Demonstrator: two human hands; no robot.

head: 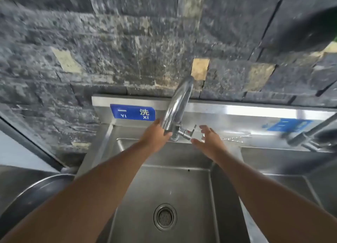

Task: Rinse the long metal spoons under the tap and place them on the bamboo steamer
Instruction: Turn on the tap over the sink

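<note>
- Spoons and bamboo steamer are nowhere in view, so where they lie cannot be told; neither hand carries one.
- The left hand (155, 135) is laid against the lower part of the tap (177, 106) spout, fingers wrapped loosely on the metal, probably to steady or swing the spout over the basin.
- The right hand (207, 138) hangs just beside the tap's lever handle (189, 132), fingers spread and curved, not clearly touching it; it looks poised to turn the water on.
- No stream of water shows under the spout; the rinse seems not yet begun.
- The sink (182, 184) below holds nothing: only the drain strainer (165, 217) at its bottom.
- A second basin (273, 162) to the right also looks bare, with another tap (310, 138) blurred above it.
- A blue label (133, 112) sits on the backsplash behind the left hand.
- A round metal vessel (36, 193) edges in at the lower left; its contents are hidden.
</note>
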